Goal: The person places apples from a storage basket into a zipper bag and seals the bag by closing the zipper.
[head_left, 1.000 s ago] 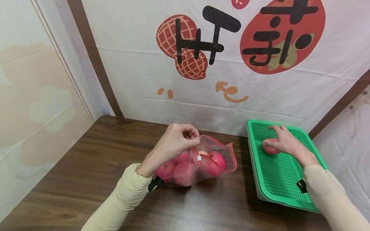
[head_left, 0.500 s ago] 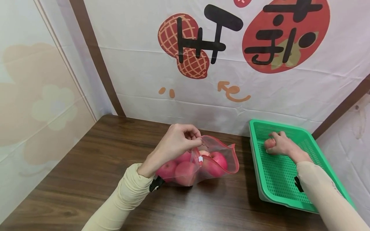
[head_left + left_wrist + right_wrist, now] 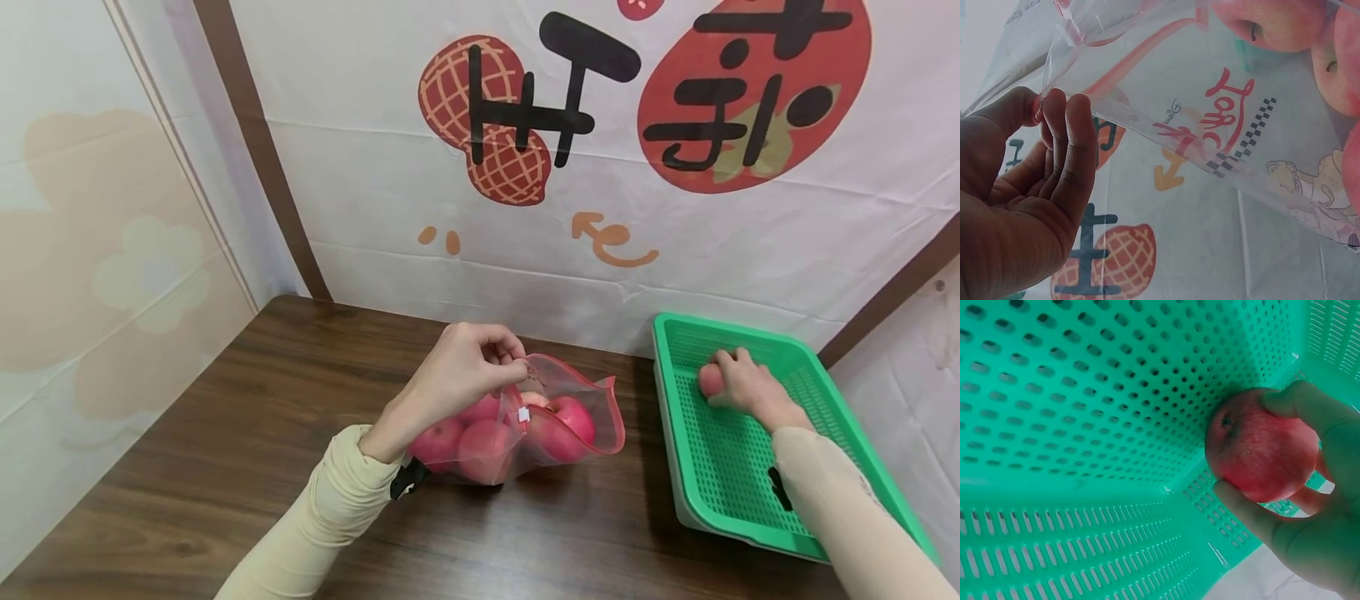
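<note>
My left hand [image 3: 468, 367] pinches the upper edge of a clear zip bag [image 3: 611, 417] with a red rim. Several red apples [image 3: 480, 450] lie inside the bag, whose mouth gapes to the right. In the left wrist view, thumb and fingertips meet on the bag's edge [image 3: 1036, 109], and printed lettering shows on the plastic. Over in the green basket [image 3: 686, 467], my right hand [image 3: 750, 387] grips a single red apple [image 3: 710, 380]. The right wrist view shows thumb and fingers curled round that apple [image 3: 1260, 447], close to the basket's perforated surface.
The basket stands at the right of a dark wooden table [image 3: 225, 467], near the back. A white printed cloth [image 3: 360, 167] hangs behind the table, and another pale cloth [image 3: 135, 333] borders its left side.
My right hand has come down onto the apple in the basket, and its fingers have closed round it. The left hand keeps its pinch on the bag. The head view has shifted slightly.
</note>
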Demonstrator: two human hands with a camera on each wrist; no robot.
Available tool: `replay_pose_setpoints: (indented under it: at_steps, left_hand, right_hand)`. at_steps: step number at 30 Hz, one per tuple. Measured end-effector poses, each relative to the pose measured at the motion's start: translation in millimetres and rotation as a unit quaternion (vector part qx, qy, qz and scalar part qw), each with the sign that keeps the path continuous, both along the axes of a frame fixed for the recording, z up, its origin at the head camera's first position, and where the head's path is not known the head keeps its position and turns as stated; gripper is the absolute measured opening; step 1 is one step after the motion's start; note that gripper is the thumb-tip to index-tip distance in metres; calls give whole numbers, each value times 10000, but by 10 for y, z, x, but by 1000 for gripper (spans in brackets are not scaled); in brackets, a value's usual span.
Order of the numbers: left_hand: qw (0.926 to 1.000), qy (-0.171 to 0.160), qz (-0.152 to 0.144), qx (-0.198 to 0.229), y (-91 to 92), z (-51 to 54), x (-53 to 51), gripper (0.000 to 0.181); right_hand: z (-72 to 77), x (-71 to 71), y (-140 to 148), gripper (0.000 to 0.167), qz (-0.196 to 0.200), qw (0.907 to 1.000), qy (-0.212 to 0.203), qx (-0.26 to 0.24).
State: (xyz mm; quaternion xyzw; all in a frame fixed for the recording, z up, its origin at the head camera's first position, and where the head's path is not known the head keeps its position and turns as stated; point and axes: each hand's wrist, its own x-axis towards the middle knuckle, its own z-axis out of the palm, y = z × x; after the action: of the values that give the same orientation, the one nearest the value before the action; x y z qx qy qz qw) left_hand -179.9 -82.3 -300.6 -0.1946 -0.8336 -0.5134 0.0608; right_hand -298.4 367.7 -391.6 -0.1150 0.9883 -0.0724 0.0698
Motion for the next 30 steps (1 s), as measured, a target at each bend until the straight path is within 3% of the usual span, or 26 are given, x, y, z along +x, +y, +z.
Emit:
replay_pose_setpoints:
  at_steps: [8, 21, 30]
  left_hand:
    - [10000, 8, -24, -53, 2, -15, 11, 8]
    - [10000, 18, -12, -46, -5, -20, -19, 5]
    - [9999, 90, -21, -72, 8, -8, -34, 6]
  right_hand:
    - [102, 109, 12, 74, 5, 9994, 207, -259]
    - [787, 418, -461, 65, 269, 9824, 1603, -916]
    - [1061, 640, -907, 63, 688, 9685, 2125, -1101]
